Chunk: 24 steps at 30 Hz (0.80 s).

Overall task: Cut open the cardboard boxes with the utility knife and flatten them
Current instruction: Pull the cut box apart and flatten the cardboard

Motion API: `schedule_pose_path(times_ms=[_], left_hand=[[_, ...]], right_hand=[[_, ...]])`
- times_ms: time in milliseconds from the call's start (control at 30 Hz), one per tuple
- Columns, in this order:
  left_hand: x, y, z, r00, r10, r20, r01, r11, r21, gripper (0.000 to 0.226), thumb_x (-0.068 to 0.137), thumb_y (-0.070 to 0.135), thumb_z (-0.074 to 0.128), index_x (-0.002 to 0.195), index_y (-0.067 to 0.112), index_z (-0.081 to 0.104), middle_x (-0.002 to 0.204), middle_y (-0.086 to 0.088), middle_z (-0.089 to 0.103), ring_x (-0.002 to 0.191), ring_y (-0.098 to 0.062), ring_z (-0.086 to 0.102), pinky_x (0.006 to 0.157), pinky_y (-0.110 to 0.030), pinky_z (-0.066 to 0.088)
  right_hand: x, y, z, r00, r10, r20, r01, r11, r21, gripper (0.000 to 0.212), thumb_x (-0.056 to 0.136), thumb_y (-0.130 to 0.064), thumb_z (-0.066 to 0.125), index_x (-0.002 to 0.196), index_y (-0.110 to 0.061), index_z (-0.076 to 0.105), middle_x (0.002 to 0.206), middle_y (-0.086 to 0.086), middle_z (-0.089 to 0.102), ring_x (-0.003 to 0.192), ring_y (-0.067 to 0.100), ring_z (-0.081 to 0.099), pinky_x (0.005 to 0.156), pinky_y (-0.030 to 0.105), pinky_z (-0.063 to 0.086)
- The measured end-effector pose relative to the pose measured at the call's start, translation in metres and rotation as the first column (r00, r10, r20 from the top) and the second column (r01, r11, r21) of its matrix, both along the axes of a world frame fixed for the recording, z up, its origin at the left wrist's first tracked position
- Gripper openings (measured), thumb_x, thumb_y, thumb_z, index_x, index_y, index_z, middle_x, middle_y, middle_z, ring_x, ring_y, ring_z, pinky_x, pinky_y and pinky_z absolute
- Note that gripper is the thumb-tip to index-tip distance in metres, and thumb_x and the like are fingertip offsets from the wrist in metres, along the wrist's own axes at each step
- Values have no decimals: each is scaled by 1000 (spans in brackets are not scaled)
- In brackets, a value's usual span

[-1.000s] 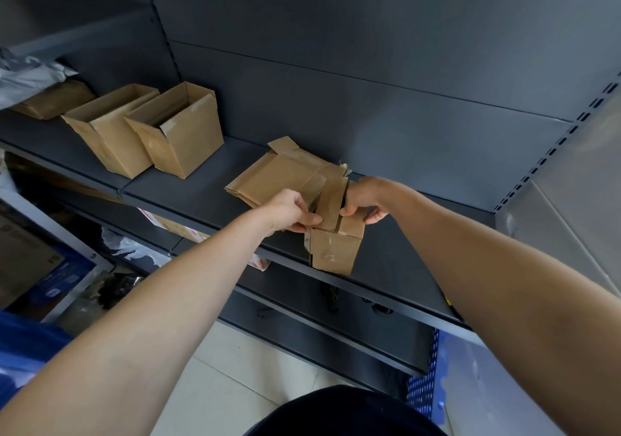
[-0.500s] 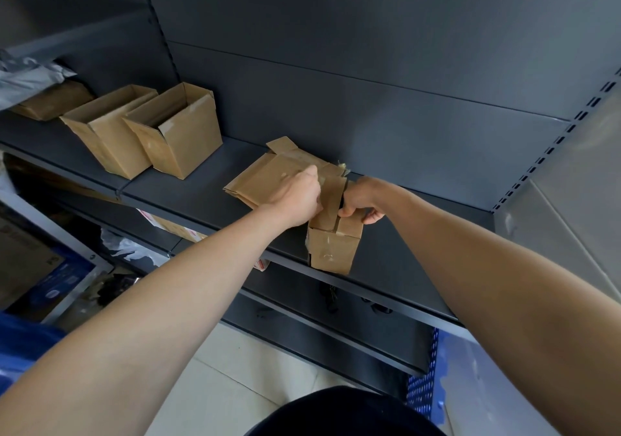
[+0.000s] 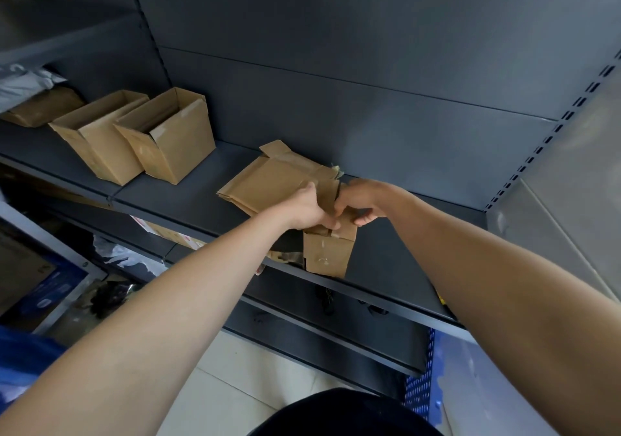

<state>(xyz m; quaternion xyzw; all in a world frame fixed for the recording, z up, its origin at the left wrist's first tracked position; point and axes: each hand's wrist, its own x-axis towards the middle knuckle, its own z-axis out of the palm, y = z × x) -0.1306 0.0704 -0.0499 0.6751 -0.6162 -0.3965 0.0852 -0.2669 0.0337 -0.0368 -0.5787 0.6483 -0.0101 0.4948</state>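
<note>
Both your hands on the small box at the shelf's front edge.

Your left hand [image 3: 307,210] and right hand [image 3: 361,200] have fingers closed on the top flaps of the small box [image 3: 329,251], which stands upright on the dark shelf [image 3: 188,197]. Flattened cardboard [image 3: 272,180] lies just behind; two open boxes [image 3: 161,136] stand further left.

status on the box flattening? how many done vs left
Done: a flattened cardboard stack lies on the shelf; count unclear. In hand: left hand and right hand grip the top flaps of a small box at the shelf edge. Left: two open upright boxes. No knife visible.
</note>
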Motion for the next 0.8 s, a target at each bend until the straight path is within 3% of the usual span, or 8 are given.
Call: schedule_pose_path(times_ms=[67,200,367,467,567,700,800], left_hand=[[2,-2,3,999,14,-41,-12,998,59,88,79,27,76,147,10,23,139,-9,42,113,-24,50,78,-33,49],[-1,0,1,998,9,-68,-1,994,110,64,82,28,71,134,10,38,115,-6,53,103,-23,56,78,-36,53],[-12,-4,4,997,-72,-33,76,987,145,13,83,23,62,88,11,60,80,-6,63,72,-18,60,70,-33,54],[-18,-7,11,994,-109,-16,110,986,125,12,80,18,58,88,10,58,78,-7,60,70,-21,59,62,-30,52],[-20,-14,9,994,-105,6,105,994,-4,12,77,9,55,88,6,57,83,-11,60,73,-25,59,60,-30,47],[-15,-21,-10,993,-119,13,120,986,-117,19,83,-7,44,85,1,61,80,-11,59,76,-26,56,66,-32,44],[-19,-28,-20,992,-122,33,127,966,-223,30,87,-7,42,91,10,67,89,-12,67,85,-35,62,72,-35,49]], right_hand=[[-1,2,-1,1000,14,1,-14,1000,10,38,82,-6,67,116,-12,53,122,9,47,90,21,51,63,25,50],[-2,2,1,1000,15,-14,-14,1000,13,42,80,-5,67,118,-12,51,128,10,44,94,23,50,62,25,50],[1,4,6,998,-22,-56,26,997,73,49,83,-6,54,131,-10,43,131,17,41,106,40,57,48,17,48],[-8,3,8,998,-56,-40,60,991,116,51,83,-7,50,133,-11,41,132,20,41,103,43,61,48,18,50],[-29,1,10,995,-99,6,96,980,176,51,85,-12,59,133,-13,42,128,21,43,94,37,64,58,24,56],[-62,0,7,980,-167,107,139,963,231,23,91,-25,63,111,-13,61,118,12,54,82,24,62,77,31,56],[-72,3,-9,954,-265,140,241,956,168,33,89,-34,67,113,-13,63,114,6,56,81,22,60,70,31,58]])
